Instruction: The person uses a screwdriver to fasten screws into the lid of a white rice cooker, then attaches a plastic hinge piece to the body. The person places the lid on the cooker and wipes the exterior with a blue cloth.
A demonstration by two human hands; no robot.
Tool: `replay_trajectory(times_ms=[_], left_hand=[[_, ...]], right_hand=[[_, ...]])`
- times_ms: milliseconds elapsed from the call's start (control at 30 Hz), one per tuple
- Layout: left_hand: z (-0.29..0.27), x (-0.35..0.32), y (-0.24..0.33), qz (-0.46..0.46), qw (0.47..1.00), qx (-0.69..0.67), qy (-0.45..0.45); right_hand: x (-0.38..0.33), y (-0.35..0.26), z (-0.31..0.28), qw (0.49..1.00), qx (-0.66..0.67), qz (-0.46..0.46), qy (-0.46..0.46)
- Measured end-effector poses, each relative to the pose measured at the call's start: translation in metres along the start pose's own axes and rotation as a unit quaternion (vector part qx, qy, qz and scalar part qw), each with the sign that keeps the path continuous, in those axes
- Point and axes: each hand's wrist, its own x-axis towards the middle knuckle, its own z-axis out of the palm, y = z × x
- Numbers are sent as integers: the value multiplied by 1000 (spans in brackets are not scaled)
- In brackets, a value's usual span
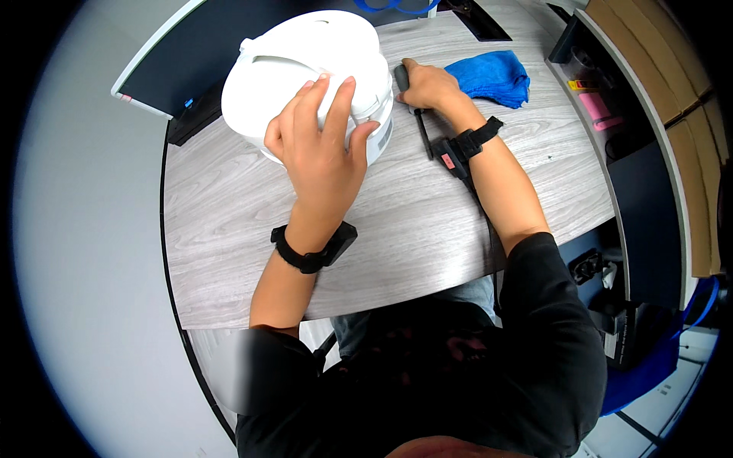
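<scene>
A white, rounded lidded appliance (305, 65), which looks like a rice cooker with a carrying handle, stands at the far left of the desk. My left hand (321, 145) lies against its top and near side, fingers spread, palm down. To the right of the appliance, my right hand (429, 85) is closed around a dark grey handle (402, 78). A thin black shaft (424, 136) runs from below that hand toward me, and the two look like one screwdriver-like tool. Its upper end touches or nearly touches the appliance's side; I cannot tell which.
A folded blue cloth (492, 78) lies right of my right hand. Both wrists carry black strapped devices; a cable (482, 208) trails from the right one. A dark partition (206, 57) stands behind the desk (229, 237). Shelving with a pink item (598, 109) and cardboard boxes (649, 61) lines the right.
</scene>
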Motion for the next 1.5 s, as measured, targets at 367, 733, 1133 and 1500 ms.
replay_trajectory(times_ms=[367, 733, 1133, 1500], left_hand=[[-5, 7, 12, -24, 999, -25, -6], [19, 25, 96, -1, 918, -356, -175], [162, 22, 197, 24, 837, -329, -438], [207, 14, 219, 38, 858, -298, -416]], right_hand=[[-33, -11, -30, 986, 165, 37, -10], [-162, 107, -92, 902, 377, 90, 189], [-292, 192, -89, 787, 475, 225, 324], [-306, 210, -70, 739, 559, 171, 336]])
